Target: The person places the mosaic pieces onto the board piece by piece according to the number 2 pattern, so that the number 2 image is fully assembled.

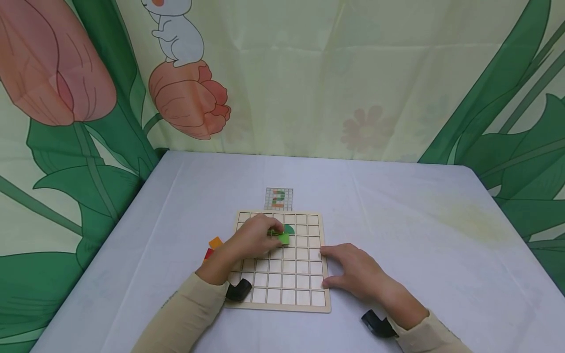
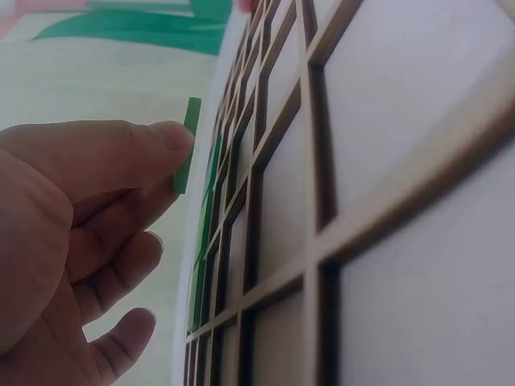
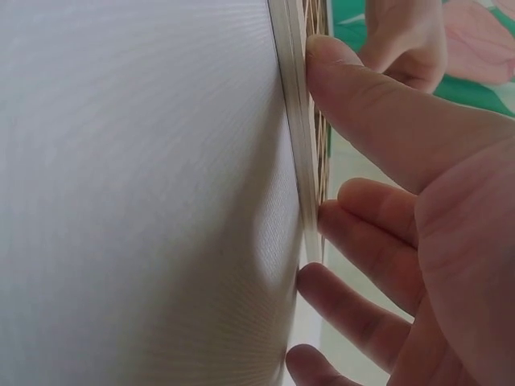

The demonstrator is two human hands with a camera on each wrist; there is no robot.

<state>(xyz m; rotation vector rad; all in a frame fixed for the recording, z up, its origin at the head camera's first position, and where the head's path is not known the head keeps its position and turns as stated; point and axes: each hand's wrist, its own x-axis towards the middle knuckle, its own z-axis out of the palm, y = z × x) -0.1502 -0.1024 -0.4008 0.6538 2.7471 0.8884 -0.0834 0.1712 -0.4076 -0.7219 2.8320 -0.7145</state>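
Green tile (image 2: pixel 192 117) pinched in my left grip (image 1: pixel 253 238), just above the grid board (image 1: pixel 282 308); my right grip (image 1: pixel 359 269), spread, touches its edge. A slack pinch could drop the tile askew.

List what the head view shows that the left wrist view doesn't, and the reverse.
Only the head view shows the small rectangular printed card beyond the board, the orange flat piece beside it, and the white cartoon rabbit on the backdrop.

Only the left wrist view shows the palm side of the left hand and the thin edge of the flat green piece its fingers pinch.

Both show the left hand, the pale wooden grid board and green on its grid.
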